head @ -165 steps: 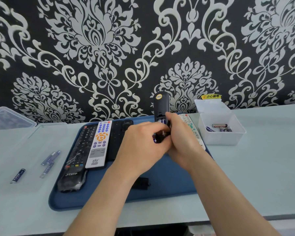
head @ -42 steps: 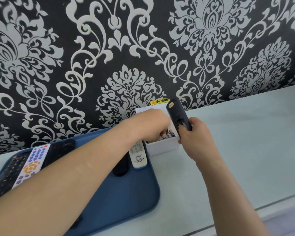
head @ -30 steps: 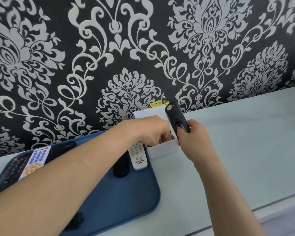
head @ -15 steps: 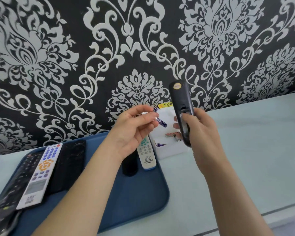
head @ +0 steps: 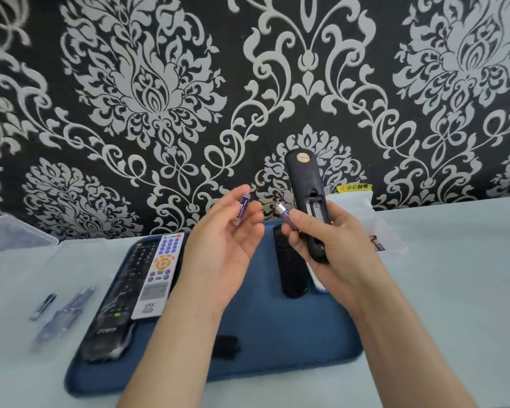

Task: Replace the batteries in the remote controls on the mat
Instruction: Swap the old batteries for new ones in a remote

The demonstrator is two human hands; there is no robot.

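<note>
The left hand (head: 221, 248) is raised above the mat, palm toward the camera. It pinches a purple battery (head: 243, 206) between thumb and fingertips, and the battery stands roughly upright. The right hand (head: 333, 245) is just beside it at 3 o'clock, not touching it, and grips a black remote (head: 305, 184) by its lower half. This remote is held upright with its back to the camera and its battery bay (head: 317, 209) uncovered. Whether any cell sits in the bay cannot be told. The same hand's thumb and forefinger also pinch a second battery (head: 286, 218), its metal end pointing to 10 o'clock.

Below both hands the blue mat (head: 277, 363) lies on a pale table (head: 454, 290). Under the right hand a dark remote (head: 290, 269) lies lengthwise on the mat. A pale remote (head: 315, 279), mostly hidden, lies just beside it at 3 o'clock. At the mat's 9 o'clock a white keypad remote (head: 159, 275) touches a long black remote (head: 121, 295) on its outer side. A small black piece (head: 226, 346) lies at the mat's 6 o'clock.

Off the mat at 9 o'clock, loose batteries (head: 65, 316) lie on the table, blurred. At 2 o'clock a clear tray (head: 395, 242) holds more cells, with a yellow label (head: 354, 187) behind it. A clear box (head: 15, 234) stands at 10 o'clock.
</note>
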